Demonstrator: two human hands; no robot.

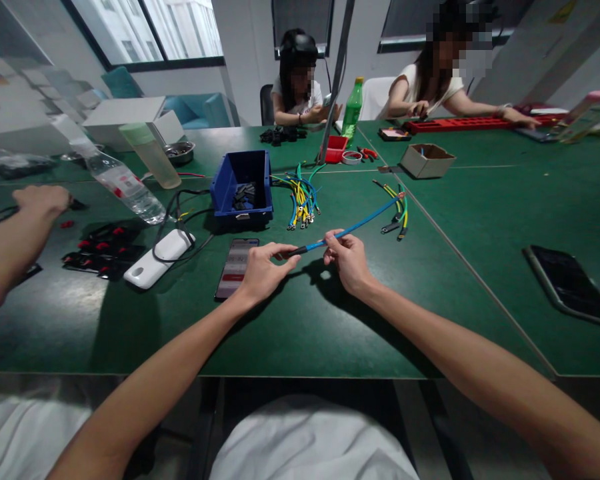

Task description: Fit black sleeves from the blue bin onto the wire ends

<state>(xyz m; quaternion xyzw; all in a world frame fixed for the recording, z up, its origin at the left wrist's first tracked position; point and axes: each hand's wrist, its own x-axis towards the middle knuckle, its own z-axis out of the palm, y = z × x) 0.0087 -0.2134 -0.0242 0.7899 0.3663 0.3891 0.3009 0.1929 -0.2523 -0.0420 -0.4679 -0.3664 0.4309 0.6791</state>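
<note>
Above the green table, a blue cable (367, 219) slants up to the right between my hands. Its lower left end carries a black sleeve (297, 251), and bare copper shows at the far end. My left hand (266, 268) pinches the black sleeve. The fingers of my right hand (349, 261) close round the blue cable just beyond it. Several short yellow, green and blue cables with ring lugs (304, 199) lie in a bundle behind my hands. To their right rests a small group of yellow-green cables with black sleeves (399, 217). A blue bin (243, 217) holds small black pieces.
A phone (230, 270) lies beside my left hand; another phone (573, 283) is far right. Nearby are a white power bank (160, 259), a water bottle (125, 183) and a cardboard box (427, 163). A neighbour's arm (17, 243) reaches in at left. Two people sit opposite.
</note>
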